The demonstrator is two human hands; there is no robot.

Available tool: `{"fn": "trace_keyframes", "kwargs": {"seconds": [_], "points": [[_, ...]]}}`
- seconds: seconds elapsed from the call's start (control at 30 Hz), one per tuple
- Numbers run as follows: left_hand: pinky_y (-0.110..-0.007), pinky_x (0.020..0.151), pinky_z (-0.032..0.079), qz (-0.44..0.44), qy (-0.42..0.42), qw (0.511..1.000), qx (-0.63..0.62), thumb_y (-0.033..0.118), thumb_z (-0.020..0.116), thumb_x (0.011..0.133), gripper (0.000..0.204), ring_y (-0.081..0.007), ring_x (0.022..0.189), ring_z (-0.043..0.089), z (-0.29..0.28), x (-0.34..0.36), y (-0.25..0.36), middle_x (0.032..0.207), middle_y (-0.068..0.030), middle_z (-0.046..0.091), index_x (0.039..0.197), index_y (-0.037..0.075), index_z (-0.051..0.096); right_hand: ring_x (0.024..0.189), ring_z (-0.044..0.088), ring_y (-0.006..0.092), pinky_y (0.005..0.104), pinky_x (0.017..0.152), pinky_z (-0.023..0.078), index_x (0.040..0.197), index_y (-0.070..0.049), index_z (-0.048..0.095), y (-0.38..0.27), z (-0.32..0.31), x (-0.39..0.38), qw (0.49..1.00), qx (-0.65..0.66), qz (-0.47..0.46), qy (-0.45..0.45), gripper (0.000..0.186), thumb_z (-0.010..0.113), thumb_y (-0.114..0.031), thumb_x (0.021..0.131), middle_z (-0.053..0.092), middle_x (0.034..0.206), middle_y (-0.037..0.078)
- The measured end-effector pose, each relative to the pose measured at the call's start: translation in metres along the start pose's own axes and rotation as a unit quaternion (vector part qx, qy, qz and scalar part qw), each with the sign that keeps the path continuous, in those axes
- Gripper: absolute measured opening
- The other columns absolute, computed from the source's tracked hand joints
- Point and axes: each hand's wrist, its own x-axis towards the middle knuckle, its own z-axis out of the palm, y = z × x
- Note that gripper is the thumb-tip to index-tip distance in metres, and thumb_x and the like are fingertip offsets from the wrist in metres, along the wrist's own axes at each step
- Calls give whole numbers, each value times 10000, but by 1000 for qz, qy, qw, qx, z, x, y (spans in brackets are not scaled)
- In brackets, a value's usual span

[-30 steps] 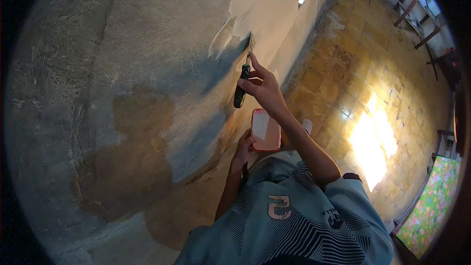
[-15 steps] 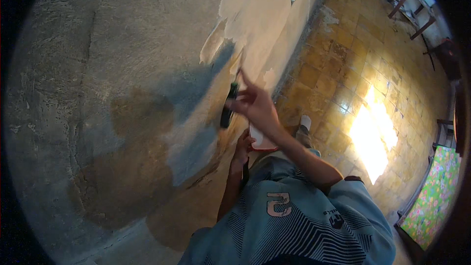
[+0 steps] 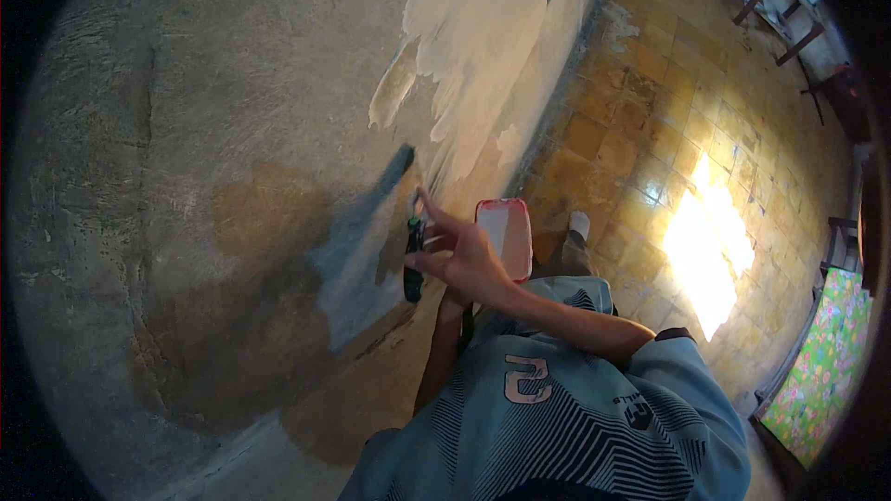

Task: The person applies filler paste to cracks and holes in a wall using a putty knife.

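My right hand is closed round the black and green handle of a putty knife, its index finger stretched toward the blade. The thin blade is seen nearly edge-on, close to the wall; whether it touches cannot be told. Behind my right wrist, my left hand is mostly hidden at the near side of a tray with a red rim, held up in front of my body. Pale filler lies inside the tray. A smooth cream coat with a ragged edge covers the wall's far part, beside bare grey plaster.
The yellow tiled floor runs along the wall to the right, with a bright sunlit patch. My foot stands on it. A wooden frame is at the far right, and a flowery green cloth lies at the right edge.
My right hand has moved down and left with the putty knife, back from the cream coat's edge. More of the tray now shows, and my left hand is more covered.
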Motion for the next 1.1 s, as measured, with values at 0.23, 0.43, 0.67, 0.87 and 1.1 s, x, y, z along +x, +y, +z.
{"fn": "trace_keyframes", "kwargs": {"seconds": [0.23,0.43,0.67,0.87,1.1], "points": [[-280,835,540,-4,10,1000,10,281,612,828,614,-145,1002,625,3,1,-3,1156,-44,593,1376,43,469,783,628,126,302,771,534,1523,16,231,-7,-51,66,993,14,19,113,918,772,-110,793,658,830,80],[-298,876,538,96,10,995,-20,245,633,813,650,-165,1022,624,40,-2,27,1167,-49,592,1402,40,451,823,636,153,272,779,510,1512,-134,365,-15,-30,-14,988,16,128,-83,814,754,-115,797,665,862,78],[-326,930,527,73,4,997,-7,151,687,735,750,-189,1039,619,58,20,42,1173,-65,586,1428,23,429,769,570,105,270,712,489,1370,-96,573,-48,-226,-37,953,-255,156,-51,596,520,-37,779,632,955,18],[-317,841,550,113,-4,992,48,89,693,695,788,-194,994,611,90,45,45,1155,-83,532,1436,46,430,739,605,255,365,712,517,1375,-111,553,-102,-258,-17,835,-509,122,-170,511,477,-81,872,635,851,116],[-310,824,548,103,16,992,72,92,697,713,776,-188,982,603,139,65,47,1145,-90,540,1435,16,422,850,637,356,460,813,491,1213,-44,634,-124,-245,14,692,-647,149,-282,422,472,1,826,640,833,236]]}}
